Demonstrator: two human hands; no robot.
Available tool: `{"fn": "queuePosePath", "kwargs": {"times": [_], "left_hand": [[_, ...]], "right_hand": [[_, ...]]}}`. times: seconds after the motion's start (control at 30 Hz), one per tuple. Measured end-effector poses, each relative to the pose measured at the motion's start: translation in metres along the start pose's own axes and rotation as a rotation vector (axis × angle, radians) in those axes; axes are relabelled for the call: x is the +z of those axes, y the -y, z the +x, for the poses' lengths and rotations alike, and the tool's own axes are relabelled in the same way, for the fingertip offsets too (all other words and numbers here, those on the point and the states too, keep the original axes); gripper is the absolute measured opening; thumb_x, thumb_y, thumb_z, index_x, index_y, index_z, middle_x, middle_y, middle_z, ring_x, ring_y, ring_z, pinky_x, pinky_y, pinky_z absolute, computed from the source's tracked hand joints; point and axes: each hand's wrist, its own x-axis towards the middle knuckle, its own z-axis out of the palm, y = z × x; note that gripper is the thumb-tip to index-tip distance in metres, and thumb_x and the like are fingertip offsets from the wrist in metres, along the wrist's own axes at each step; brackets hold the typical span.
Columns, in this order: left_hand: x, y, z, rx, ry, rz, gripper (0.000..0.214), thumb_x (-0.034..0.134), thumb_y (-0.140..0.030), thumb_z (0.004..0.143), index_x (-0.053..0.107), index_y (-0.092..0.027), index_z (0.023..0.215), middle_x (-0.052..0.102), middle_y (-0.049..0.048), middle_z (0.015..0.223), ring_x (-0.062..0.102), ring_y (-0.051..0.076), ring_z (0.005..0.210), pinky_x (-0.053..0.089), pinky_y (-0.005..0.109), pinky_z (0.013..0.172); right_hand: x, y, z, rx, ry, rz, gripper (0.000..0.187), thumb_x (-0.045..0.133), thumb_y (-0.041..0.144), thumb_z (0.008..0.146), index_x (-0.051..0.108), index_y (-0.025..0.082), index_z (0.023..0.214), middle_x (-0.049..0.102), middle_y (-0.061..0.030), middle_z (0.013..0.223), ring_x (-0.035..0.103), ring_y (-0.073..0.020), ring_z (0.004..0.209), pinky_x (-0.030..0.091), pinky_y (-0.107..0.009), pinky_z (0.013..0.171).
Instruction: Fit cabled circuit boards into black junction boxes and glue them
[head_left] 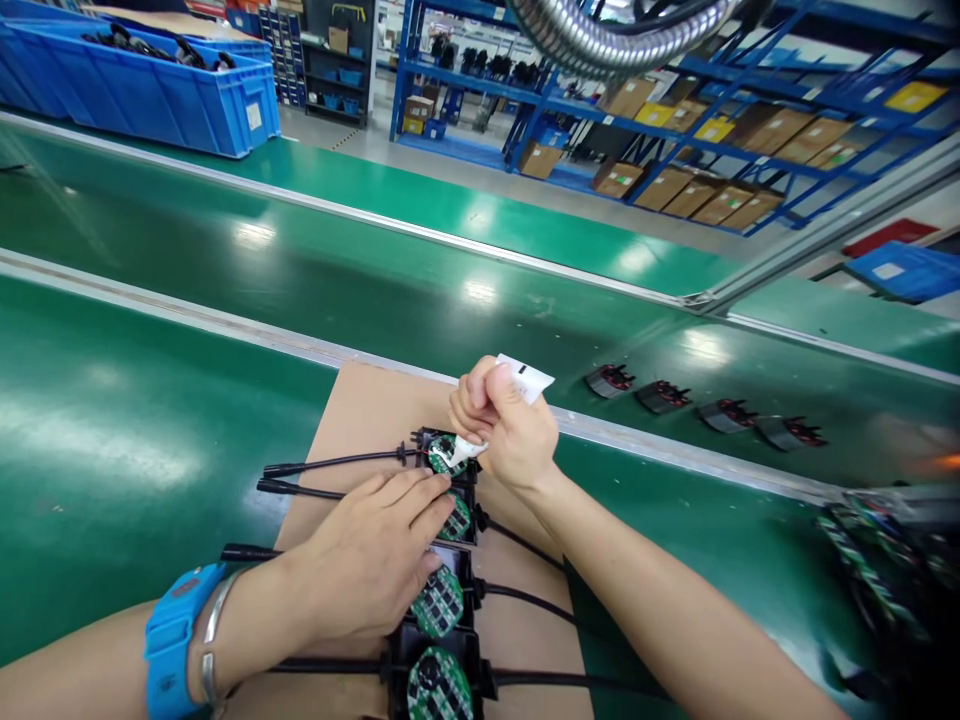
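Observation:
A row of several black housings with round green circuit boards and black cables lies on a brown cardboard sheet. My right hand is closed around a white squeeze tube, whose nozzle points down at the farthest circuit board. White material shows at the nozzle; where nozzle ends and paste begins I cannot tell. My left hand lies flat across the housings, fingers stretched out beside the second board, partly covering the row. A blue band and a silver bracelet circle the left wrist.
Beyond the metal rail, several motor stators stand in a row on the green surface. A blue bin of black parts sits at the back left. A flexible metal hose hangs overhead. Stacked circuit boards lie at the right edge.

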Motion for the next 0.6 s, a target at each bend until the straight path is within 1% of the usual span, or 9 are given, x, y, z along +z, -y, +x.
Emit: {"fn": "queuePosePath", "kwargs": {"times": [0.23, 0.4, 0.6], "left_hand": [[0.0, 0.001, 0.0, -0.005, -0.012, 0.01, 0.041, 0.043, -0.029, 0.096, 0.047, -0.013, 0.134, 0.047, 0.0117, 0.142, 0.044, 0.028, 0.129, 0.038, 0.045, 0.106], [-0.001, 0.0, 0.0, -0.007, -0.01, 0.007, 0.042, 0.043, -0.03, 0.096, 0.047, -0.013, 0.133, 0.048, 0.0118, 0.141, 0.044, 0.027, 0.129, 0.038, 0.044, 0.107], [-0.002, 0.0, 0.0, 0.002, 0.024, 0.02, 0.043, 0.04, -0.031, 0.097, 0.047, -0.011, 0.134, 0.047, 0.0116, 0.142, 0.043, 0.028, 0.129, 0.038, 0.045, 0.107]], "right_hand": [[-0.005, 0.004, -0.007, 0.002, -0.015, -0.002, 0.042, 0.056, 0.053, 0.088, 0.045, 0.021, 0.063, 0.023, 0.0089, 0.05, 0.018, -0.006, 0.038, 0.015, -0.02, 0.036], [-0.009, 0.007, -0.002, -0.021, -0.056, -0.041, 0.045, 0.058, 0.057, 0.085, 0.044, 0.021, 0.062, 0.021, 0.0095, 0.049, 0.018, -0.0058, 0.038, 0.017, -0.019, 0.036], [-0.005, 0.002, 0.005, -0.085, -0.072, -0.032, 0.044, 0.058, 0.056, 0.085, 0.044, 0.021, 0.062, 0.022, 0.0096, 0.048, 0.018, -0.0053, 0.036, 0.016, -0.019, 0.034]]}}
